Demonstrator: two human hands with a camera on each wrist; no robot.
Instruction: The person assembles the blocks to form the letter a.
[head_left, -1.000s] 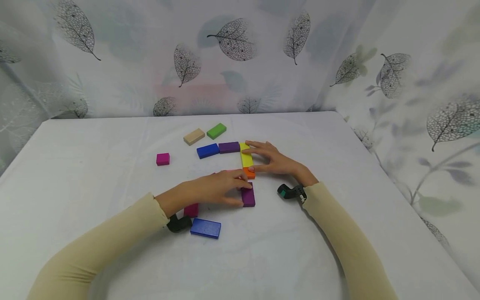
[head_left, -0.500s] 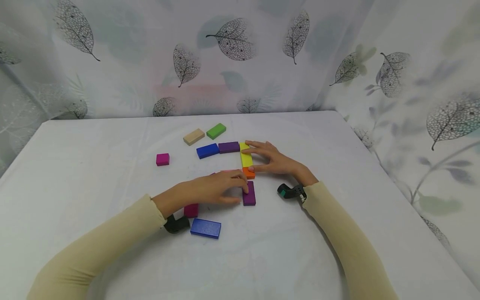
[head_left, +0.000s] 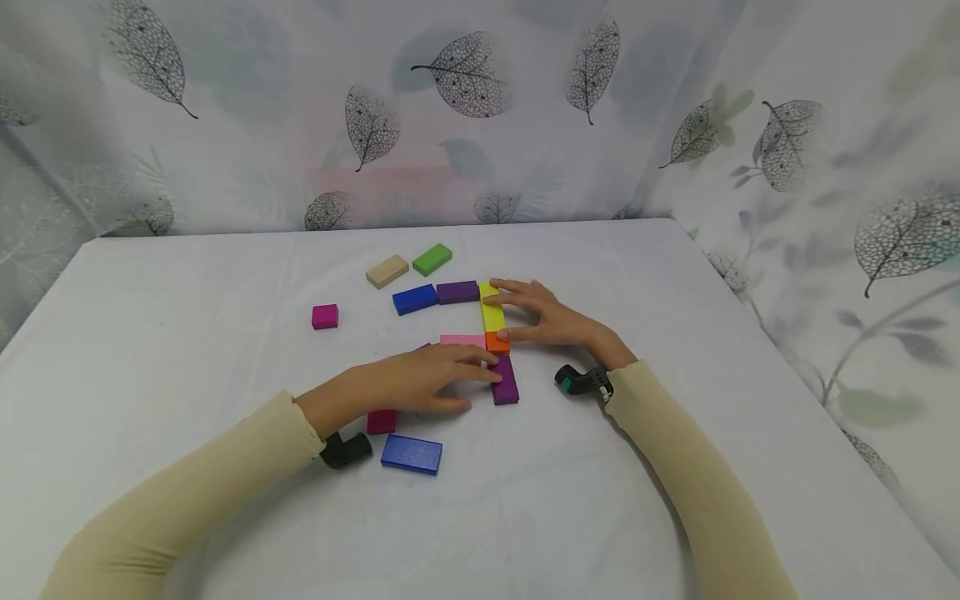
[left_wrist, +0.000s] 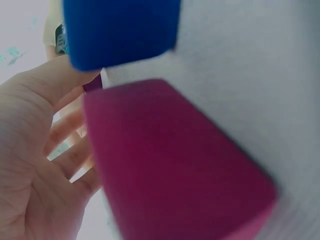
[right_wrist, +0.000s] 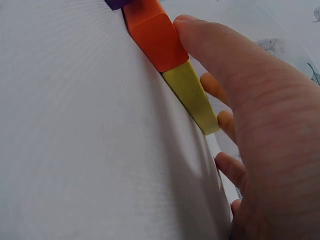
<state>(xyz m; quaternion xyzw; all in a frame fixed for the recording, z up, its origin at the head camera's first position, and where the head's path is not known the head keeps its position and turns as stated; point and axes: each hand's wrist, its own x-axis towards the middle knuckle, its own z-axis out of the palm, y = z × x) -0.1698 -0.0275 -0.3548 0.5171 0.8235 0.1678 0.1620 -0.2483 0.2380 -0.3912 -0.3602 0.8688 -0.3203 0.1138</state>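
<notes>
In the head view my left hand [head_left: 420, 377] reaches right, its fingertips touching a dark purple block [head_left: 506, 383]. Its thumb stands apart from that block. A pink block [head_left: 463, 340] shows just beyond the fingers and meets an orange block [head_left: 497, 343]. My right hand [head_left: 551, 321] rests with its thumb against the orange block and its fingertips on a yellow block [head_left: 492, 312]. In the right wrist view the thumb touches the orange block [right_wrist: 160, 42], beside the yellow block [right_wrist: 192, 97]. A crimson block [left_wrist: 175, 165] fills much of the left wrist view, partly hidden from the head camera.
A second purple block [head_left: 457, 292] and a blue block [head_left: 415, 299] continue the line from the yellow one. Behind lie a beige block [head_left: 387, 272] and a green block [head_left: 432, 259]. A magenta block [head_left: 325, 316] sits left; another blue block [head_left: 412, 454] lies in front.
The dark purple block has shifted away from me and slightly right, its far end now close to the orange block. My left thumb has drawn back left. The right hand keeps its place.
</notes>
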